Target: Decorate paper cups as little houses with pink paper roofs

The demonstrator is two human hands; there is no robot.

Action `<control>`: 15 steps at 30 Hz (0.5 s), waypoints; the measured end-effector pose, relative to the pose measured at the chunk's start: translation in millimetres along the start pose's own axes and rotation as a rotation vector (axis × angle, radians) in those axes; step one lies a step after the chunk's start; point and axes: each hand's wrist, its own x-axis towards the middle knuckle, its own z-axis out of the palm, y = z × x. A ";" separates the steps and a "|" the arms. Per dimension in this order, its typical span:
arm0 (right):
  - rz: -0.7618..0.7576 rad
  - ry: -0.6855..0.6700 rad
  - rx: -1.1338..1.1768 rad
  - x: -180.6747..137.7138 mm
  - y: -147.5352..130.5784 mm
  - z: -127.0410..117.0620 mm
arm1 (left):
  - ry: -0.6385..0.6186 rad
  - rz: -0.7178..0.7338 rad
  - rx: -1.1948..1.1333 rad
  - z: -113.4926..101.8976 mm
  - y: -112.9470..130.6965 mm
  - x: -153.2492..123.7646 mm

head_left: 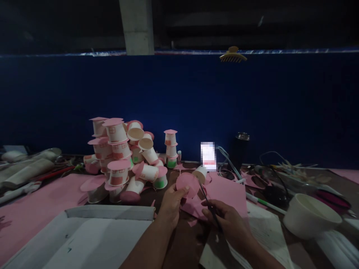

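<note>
My left hand (171, 205) pinches a round pink paper disc (185, 184) by its near edge, the thumb lying on top. In my right hand (224, 220) is a pair of dark scissors (209, 203), the blades pointing up and away, close to the disc's right edge. How far the blades are apart is hard to make out. Just behind them a paper cup (201, 174) lies on its side. Pink paper sheets (227, 192) lie under and to the right of the disc, with a small pink scrap (192, 223) in front.
Several paper cups with pink tops (119, 175) are stacked and heaped at left. A small cup tower (171, 149) stands behind. A white box lid (106, 235) lies front left; a white cup (311, 216), dark bottle (241, 149) and lit phone (208, 155) are at right. A blue partition (179, 93) closes the back.
</note>
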 end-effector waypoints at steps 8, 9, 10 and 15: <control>-0.003 0.012 -0.020 -3.5 -7.6 0.3 | 0.041 -0.016 0.046 0.7 2.6 -2.2; -0.004 0.016 -0.021 -3.8 -8.8 0.4 | 0.044 -0.018 0.048 1.0 2.9 -2.5; -0.001 0.017 -0.022 -4.0 -9.8 0.4 | 0.048 -0.020 0.051 1.2 3.0 -2.7; 0.014 0.005 0.004 -3.3 -8.8 0.7 | 0.055 -0.018 0.068 0.7 2.9 -2.3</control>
